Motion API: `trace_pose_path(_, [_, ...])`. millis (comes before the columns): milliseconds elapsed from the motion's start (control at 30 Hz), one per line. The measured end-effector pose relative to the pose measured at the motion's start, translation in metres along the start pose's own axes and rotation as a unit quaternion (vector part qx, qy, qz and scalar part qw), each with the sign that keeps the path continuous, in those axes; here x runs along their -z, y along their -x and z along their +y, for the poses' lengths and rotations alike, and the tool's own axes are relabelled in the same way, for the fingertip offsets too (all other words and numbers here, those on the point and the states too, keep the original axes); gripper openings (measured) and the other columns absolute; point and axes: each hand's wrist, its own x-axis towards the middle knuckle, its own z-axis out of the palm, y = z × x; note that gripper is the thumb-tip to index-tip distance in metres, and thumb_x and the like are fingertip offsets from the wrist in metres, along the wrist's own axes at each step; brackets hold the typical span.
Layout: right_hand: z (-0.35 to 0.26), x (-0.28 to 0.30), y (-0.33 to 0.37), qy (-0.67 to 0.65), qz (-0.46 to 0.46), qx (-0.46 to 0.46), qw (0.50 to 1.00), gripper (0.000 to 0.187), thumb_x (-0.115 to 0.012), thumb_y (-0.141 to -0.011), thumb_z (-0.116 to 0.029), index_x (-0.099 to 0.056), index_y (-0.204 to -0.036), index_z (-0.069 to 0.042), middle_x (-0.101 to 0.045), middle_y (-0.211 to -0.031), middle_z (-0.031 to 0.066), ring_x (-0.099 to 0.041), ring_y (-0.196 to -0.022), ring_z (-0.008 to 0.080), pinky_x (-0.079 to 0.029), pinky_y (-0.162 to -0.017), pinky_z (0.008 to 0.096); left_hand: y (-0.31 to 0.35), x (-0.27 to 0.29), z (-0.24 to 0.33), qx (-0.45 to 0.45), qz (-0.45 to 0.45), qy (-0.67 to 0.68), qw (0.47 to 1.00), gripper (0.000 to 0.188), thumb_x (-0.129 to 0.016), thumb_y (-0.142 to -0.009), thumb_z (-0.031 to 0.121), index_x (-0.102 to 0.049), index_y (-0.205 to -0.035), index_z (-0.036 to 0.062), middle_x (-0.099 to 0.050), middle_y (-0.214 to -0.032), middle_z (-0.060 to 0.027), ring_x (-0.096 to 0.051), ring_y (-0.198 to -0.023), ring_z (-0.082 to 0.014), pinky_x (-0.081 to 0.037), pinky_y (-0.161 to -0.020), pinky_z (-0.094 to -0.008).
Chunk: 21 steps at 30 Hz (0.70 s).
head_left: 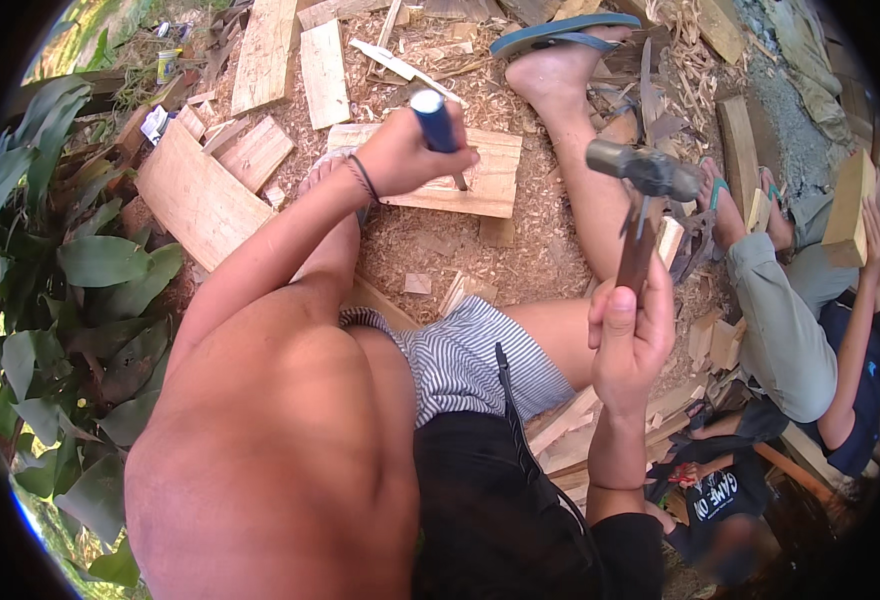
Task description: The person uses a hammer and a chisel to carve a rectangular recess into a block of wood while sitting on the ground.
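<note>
While my right hand [628, 345] has its fingers wrapped tight low on the wooden handle of the hammer [642, 170], its heavy steel head poised up in the air, I judge the tool top-heavy and best held near the handle's end. Farther out, my left hand [405, 150] has its fingers closed around the blue-handled chisel [435, 122], stiff and narrow, its tip standing on the pale wooden board [480, 180] that lies flat on the sawdust-strewn ground [430, 250].
</note>
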Motion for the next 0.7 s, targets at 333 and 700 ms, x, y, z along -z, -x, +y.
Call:
trace_pose_path(333, [0.022, -0.033, 0.031, -0.212, 0.023, -0.167, 0.963, 0.050, -0.047, -0.103, -0.021, -0.034, -0.146, 0.003, -0.052, -0.073, -0.0009, -0.042, -0.055, 0.0009, -0.034, -0.048, 0.0150, 0.086, 0.007, -0.031, 0.121, 0.266, 0.423, 0.858, 0.021, -0.066, -0.092, 0.011, -0.046, -0.095, 0.0053, -0.067, -0.099, -0.0149, -0.067, -0.103, -0.0295, -0.059, -0.083, -0.0373])
trace_pose_path(700, [0.016, -0.034, 0.031, -0.219, 0.047, -0.183, 0.957, 0.050, -0.047, -0.103, -0.019, -0.033, -0.147, 0.000, -0.053, -0.076, -0.0002, -0.043, -0.057, 0.0010, -0.035, -0.049, 0.0148, 0.048, 0.003, -0.013, 0.144, 0.199, 0.353, 0.903, 0.021, -0.067, -0.091, 0.013, -0.052, -0.100, 0.0030, -0.068, -0.101, -0.0177, -0.068, -0.099, -0.0257, -0.059, -0.081, -0.0344])
